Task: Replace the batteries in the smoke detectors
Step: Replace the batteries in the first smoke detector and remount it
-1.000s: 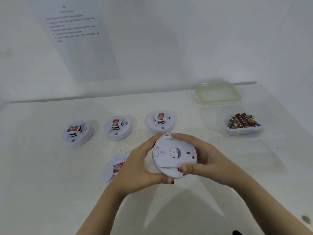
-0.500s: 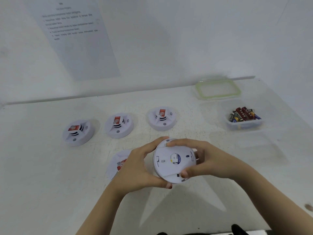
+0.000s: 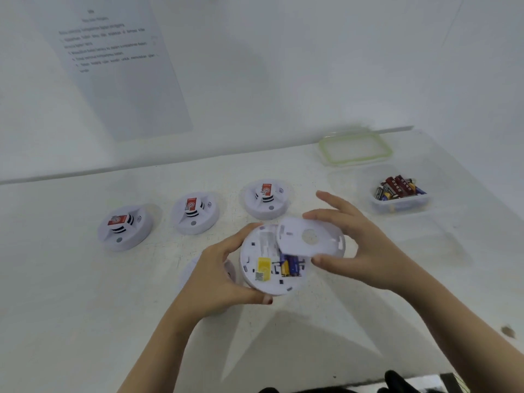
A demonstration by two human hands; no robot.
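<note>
My left hand (image 3: 218, 276) grips a round white smoke detector (image 3: 263, 268) by its left rim, back side up above the table. Its inside shows a yellow part and blue batteries (image 3: 290, 265). My right hand (image 3: 360, 245) pinches the round white back cover (image 3: 309, 238), which sits shifted to the upper right, off the detector body. Three more white detectors with red labels stand in a row behind: left (image 3: 124, 226), middle (image 3: 194, 212), right (image 3: 266, 198). Another one (image 3: 188, 272) lies mostly hidden behind my left hand.
A clear plastic box (image 3: 399, 198) holding several batteries stands at the right. Its green-rimmed lid (image 3: 354, 148) lies behind it by the wall. A printed instruction sheet (image 3: 119, 63) hangs on the white wall. The white table's front edge (image 3: 340, 384) runs along the bottom.
The back cover was seated on the detector; now my right hand has pulled it off toward the upper right, exposing the batteries inside. My left hand keeps holding the body.
</note>
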